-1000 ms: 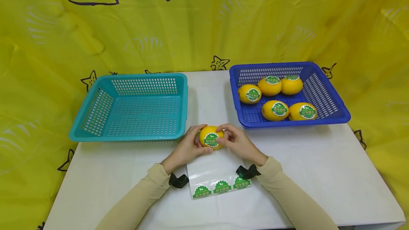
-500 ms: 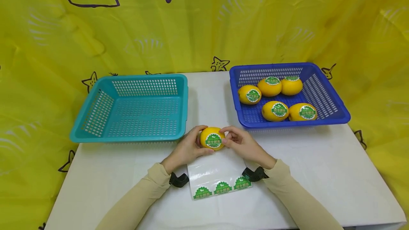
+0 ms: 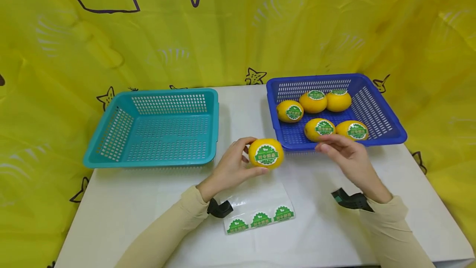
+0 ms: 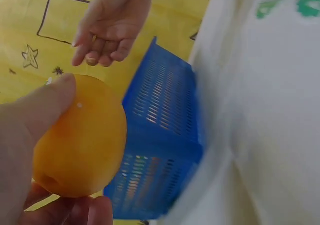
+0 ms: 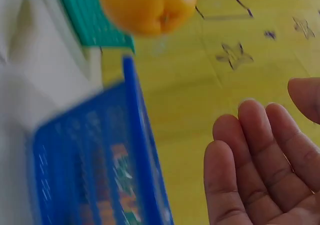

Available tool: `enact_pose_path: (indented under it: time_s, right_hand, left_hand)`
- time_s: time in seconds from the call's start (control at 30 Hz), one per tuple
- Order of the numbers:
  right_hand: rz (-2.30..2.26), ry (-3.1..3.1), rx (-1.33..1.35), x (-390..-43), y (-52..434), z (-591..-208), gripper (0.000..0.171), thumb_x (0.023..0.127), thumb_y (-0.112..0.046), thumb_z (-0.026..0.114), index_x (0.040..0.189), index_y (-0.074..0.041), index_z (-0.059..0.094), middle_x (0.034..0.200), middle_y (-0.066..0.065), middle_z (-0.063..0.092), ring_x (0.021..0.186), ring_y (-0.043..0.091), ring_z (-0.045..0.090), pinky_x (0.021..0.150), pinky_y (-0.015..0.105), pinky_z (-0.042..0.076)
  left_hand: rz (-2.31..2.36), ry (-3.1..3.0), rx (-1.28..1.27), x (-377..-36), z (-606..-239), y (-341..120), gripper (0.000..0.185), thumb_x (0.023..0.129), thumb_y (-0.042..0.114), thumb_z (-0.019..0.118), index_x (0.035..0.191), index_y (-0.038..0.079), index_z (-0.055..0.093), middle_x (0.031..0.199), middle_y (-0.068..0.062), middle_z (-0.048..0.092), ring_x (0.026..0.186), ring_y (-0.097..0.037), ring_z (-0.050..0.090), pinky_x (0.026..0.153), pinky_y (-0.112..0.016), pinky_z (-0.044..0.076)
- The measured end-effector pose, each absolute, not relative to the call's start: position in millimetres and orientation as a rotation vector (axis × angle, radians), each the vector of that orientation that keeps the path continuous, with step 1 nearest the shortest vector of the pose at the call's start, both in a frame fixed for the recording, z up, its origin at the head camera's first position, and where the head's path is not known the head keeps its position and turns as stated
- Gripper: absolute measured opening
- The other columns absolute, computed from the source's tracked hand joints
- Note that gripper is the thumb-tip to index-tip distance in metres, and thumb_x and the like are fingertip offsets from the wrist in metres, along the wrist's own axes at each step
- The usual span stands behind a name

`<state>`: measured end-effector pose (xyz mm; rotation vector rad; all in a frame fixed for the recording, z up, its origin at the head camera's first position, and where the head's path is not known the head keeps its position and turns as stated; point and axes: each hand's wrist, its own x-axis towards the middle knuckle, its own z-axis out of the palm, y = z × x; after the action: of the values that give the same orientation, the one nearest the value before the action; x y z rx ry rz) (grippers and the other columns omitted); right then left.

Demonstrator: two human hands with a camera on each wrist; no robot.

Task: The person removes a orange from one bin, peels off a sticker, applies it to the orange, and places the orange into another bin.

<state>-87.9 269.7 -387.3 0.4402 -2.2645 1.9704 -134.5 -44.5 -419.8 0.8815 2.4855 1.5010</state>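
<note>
An oval yellow orange (image 3: 266, 153) with a round green-and-white sticker is held in my left hand (image 3: 234, 164), thumb on one side and fingers on the other. In the left wrist view the orange (image 4: 82, 140) shows its unlabelled side. My right hand (image 3: 351, 162) is apart from it, in front of the blue basket (image 3: 384, 139), with loosely bent fingers and nothing in them. The right wrist view shows that hand (image 5: 260, 175) palm up. Several stickered oranges (image 3: 313, 101) lie in the blue basket. A sticker sheet (image 3: 256, 202) lies on the table below my left hand.
A teal basket (image 3: 169, 161) with no fruit in it stands at the left of the white-covered table (image 3: 386, 235). Yellow patterned cloth (image 3: 223, 32) hangs behind. Three green stickers run along the sheet's near edge.
My right hand has let go of the orange and moved right, toward the blue basket. My left hand has lifted the orange and carried it rightward.
</note>
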Motion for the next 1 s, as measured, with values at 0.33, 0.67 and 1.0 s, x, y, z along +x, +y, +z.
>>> enact_pose_path:
  time_s: [0.33,0.67,1.0]
  right_hand:
    - [1.914,-1.845,-0.118,-87,354,-375,0.029,0.094,0.002,0.061,0.12,0.014,0.06,0.112,0.011,0.067,0.105,0.021,0.055,0.09,0.017,0.043]
    - [1.772,-2.079,-0.695,-93,415,-392,0.059,0.096,-0.019,0.064,0.15,-0.018,0.041,0.154,-0.009,0.031,0.141,0.008,0.018,0.107,0.012,0.016]
    - [2.364,-1.672,-0.461,-98,426,-417,0.076,0.095,0.001,0.059,0.154,-0.004,0.011,0.159,0.004,0.015,0.103,0.002,0.06,0.084,0.015,0.047]
  left_hand:
    - [1.464,2.492,0.888,-172,-389,14,0.079,0.081,0.047,0.077,0.139,0.008,0.042,0.125,-0.002,0.053,0.1,-0.012,0.052,0.083,-0.026,0.049]
    - [0.844,2.683,1.028,-214,-371,70,0.076,0.084,0.054,0.07,0.142,0.012,0.042,0.131,-0.006,0.048,0.106,-0.016,0.05,0.087,-0.026,0.046]
    - [0.234,2.755,1.064,-223,-370,106,0.052,0.083,0.05,0.07,0.113,0.01,0.057,0.099,-0.001,0.056,0.083,-0.014,0.054,0.07,-0.026,0.049]
